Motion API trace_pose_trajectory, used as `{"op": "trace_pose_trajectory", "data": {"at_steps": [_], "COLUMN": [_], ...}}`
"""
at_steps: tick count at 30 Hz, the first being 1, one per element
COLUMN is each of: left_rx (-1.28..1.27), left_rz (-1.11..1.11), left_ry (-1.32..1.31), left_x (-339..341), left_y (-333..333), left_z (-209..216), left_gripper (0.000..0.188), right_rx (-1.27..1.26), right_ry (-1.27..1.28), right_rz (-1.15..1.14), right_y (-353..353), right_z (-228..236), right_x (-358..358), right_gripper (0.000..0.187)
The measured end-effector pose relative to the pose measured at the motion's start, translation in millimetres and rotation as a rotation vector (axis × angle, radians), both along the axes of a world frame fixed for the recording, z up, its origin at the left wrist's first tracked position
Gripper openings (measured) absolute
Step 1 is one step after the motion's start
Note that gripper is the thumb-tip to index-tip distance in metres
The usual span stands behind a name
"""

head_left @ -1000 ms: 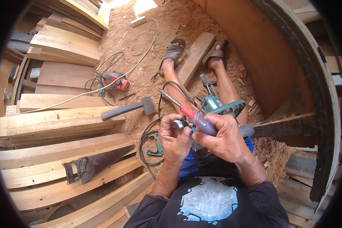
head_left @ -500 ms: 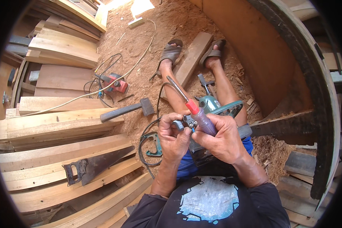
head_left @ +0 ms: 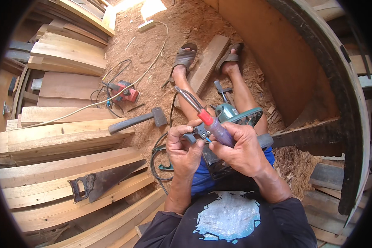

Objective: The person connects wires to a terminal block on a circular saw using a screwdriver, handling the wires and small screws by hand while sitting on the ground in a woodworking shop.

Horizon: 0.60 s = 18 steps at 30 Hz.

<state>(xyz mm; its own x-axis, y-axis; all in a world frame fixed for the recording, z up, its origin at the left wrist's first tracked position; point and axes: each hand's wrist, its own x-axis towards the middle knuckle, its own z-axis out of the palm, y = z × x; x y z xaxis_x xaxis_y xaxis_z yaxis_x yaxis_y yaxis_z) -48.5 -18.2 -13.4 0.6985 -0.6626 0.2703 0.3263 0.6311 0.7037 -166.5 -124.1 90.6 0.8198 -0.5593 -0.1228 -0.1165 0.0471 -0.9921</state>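
Observation:
My left hand [head_left: 184,149] pinches a small dark trigger switch [head_left: 201,133] with metal terminal screws, between thumb and fingers. Close against it, my right hand [head_left: 242,149] is closed round a screwdriver [head_left: 223,135] with a translucent purple and red handle; its dark shaft points up and away from me. A short blue wire [head_left: 208,139] runs from the switch to my right thumb tip. Across my lap rests a green power tool [head_left: 226,112] with a dark body, partly hidden by my hands. A green handle piece [head_left: 165,167] lies by its black cord, mostly covered by my left hand.
To the left, a hammer [head_left: 159,117] and a handsaw [head_left: 96,184] lie on stacked boards [head_left: 66,134]. A red power tool [head_left: 126,91] and a pale cord [head_left: 153,62] are on the sawdust floor. A plank [head_left: 208,62] lies between my feet; a large curved wooden piece [head_left: 293,53] stands at right.
The screwdriver's shaft has tipped slightly to the left. My left hand has shifted a little left and down, covering more of the green handle piece. Both grips stay as they were.

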Motion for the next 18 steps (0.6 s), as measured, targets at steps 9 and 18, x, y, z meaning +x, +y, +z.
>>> {"op": "trace_pose_trajectory", "data": {"at_steps": [9, 18], "left_rx": [0.022, 0.063], "left_rz": [-0.004, -0.029], "left_ry": [0.041, 0.071], "left_x": [-7, -7], "left_y": [-3, -3], "left_z": [-1, 3], "left_gripper": [0.041, 0.042], "right_rx": [-0.12, -0.166], "right_ry": [0.001, 0.0], "right_rz": [-0.043, -0.095], "right_y": [7, 10], "right_z": [-7, -10], "right_x": [1, 4], "right_gripper": [0.005, 0.009]}}
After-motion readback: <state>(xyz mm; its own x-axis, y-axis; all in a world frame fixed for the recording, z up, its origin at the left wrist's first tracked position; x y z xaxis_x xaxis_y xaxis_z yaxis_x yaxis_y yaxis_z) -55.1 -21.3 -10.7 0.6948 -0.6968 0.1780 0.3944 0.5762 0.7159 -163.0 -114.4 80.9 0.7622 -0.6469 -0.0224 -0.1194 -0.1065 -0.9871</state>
